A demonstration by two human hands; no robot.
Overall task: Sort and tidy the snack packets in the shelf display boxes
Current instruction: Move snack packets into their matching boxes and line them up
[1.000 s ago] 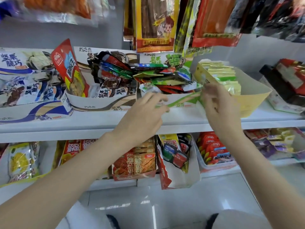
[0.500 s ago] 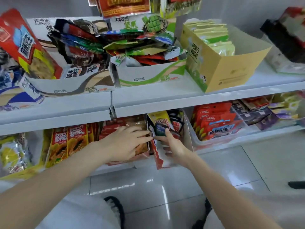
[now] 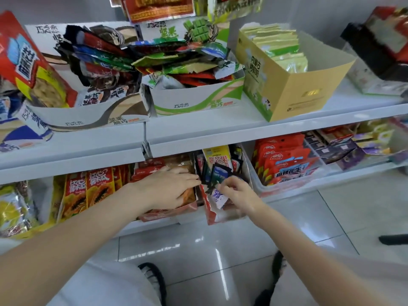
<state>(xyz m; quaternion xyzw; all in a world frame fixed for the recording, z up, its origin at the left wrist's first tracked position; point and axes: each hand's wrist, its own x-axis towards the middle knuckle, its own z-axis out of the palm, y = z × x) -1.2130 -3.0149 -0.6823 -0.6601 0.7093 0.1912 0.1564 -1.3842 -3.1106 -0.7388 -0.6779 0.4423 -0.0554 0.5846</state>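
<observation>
Low on the lower white metal shelf (image 3: 344, 181), the left hand (image 3: 167, 187) lies flat, fingers straight, on the orange snack packets in a red-rimmed cardboard display box (image 3: 170, 214). At its 3 o'clock, the right hand (image 3: 237, 192) curls its fingers over small dark and purple packets (image 3: 217, 194) in a torn red-and-white display box (image 3: 212, 214), seemingly pinching one. At 12 o'clock, on the upper shelf, a green-and-white cardboard box (image 3: 196, 101) holds a loose heap of mixed packets, with a yellow cardboard box (image 3: 295, 93) at its 3 o'clock.
</observation>
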